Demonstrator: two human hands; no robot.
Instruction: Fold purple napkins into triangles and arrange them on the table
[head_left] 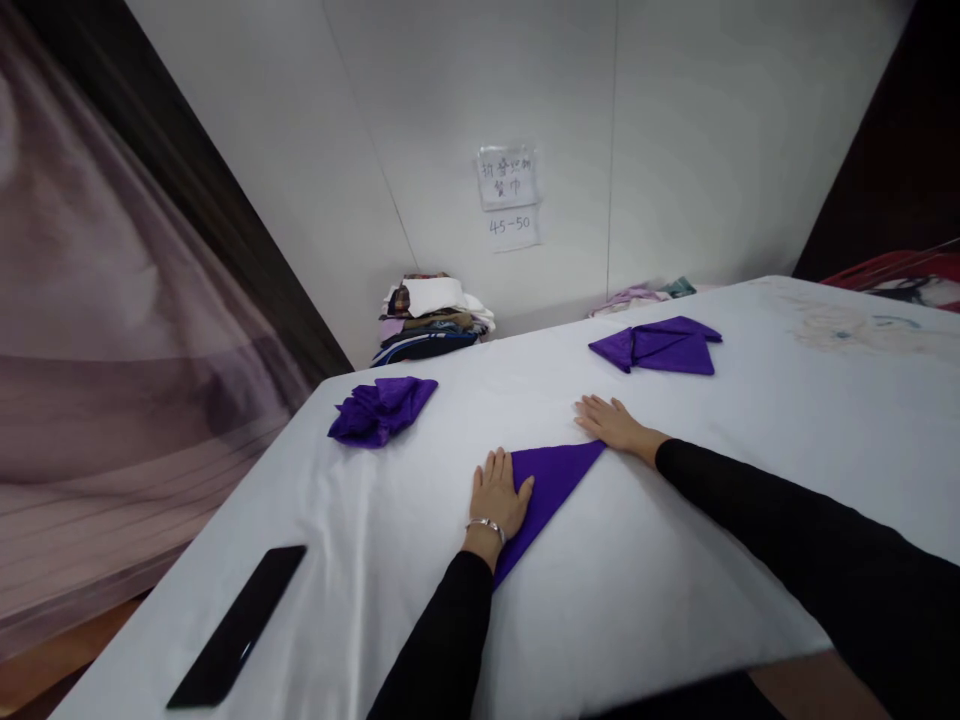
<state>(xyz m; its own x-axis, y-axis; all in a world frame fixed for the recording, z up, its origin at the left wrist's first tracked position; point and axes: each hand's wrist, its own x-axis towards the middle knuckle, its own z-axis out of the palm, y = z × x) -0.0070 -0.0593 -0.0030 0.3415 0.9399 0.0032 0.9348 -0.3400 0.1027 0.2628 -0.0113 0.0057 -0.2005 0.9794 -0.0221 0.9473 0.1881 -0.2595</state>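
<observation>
A purple cloth napkin (551,490), folded into a triangle, lies flat on the white-covered table (637,600). My left hand (501,495), with a bracelet at the wrist, rests flat on the napkin's left side, thumb apart from the fingers. At the napkin's far right corner my right hand (611,425) lies palm down with its fingers stretched out, covering the tip. Beyond it sits a second purple napkin (667,347), folded with a pointed end. To the left is a crumpled purple napkin (382,410).
A dark flat slab (238,628) lies near the table's left edge. Past the far edge rises a pile of folded clothes (431,318), with more fabric (637,298) to its right. Handwritten paper signs (510,195) hang on the wall. A draped curtain (112,380) is at left.
</observation>
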